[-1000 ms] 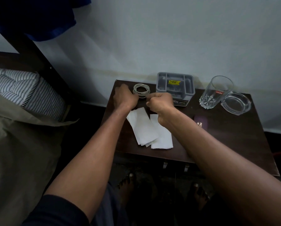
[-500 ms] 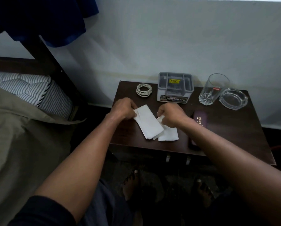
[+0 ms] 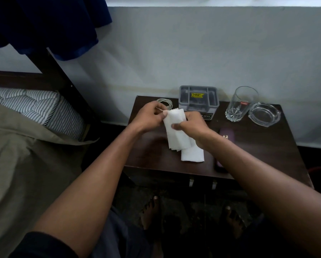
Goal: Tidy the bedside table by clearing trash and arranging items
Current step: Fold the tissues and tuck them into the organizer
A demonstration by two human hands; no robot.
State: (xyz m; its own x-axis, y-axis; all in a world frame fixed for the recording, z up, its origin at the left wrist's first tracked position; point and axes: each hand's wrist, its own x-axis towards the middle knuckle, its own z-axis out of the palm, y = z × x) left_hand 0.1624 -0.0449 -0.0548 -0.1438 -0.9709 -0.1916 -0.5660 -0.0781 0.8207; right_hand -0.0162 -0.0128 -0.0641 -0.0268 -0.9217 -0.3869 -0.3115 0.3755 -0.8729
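Observation:
Over the dark wooden bedside table [image 3: 258,146], both hands hold white folded tissues [image 3: 176,131], lifted off the tabletop. My left hand [image 3: 150,116] pinches their top left corner. My right hand [image 3: 191,123] grips their right edge. A second white tissue [image 3: 193,155] hangs or lies just below; whether it touches the table I cannot tell. A coiled white cable [image 3: 165,102] lies at the back left, partly hidden by my left hand.
A grey compartment organiser [image 3: 198,97] stands at the back. To its right are a drinking glass [image 3: 239,103] and a glass ashtray [image 3: 264,114]. A purple case [image 3: 227,135] and a dark phone [image 3: 219,165] lie by my right forearm. The bed [image 3: 25,146] is at the left.
My hands came back from the cable at the table's rear, took hold of the tissues lying on the table, and have now lifted them up toward the organiser.

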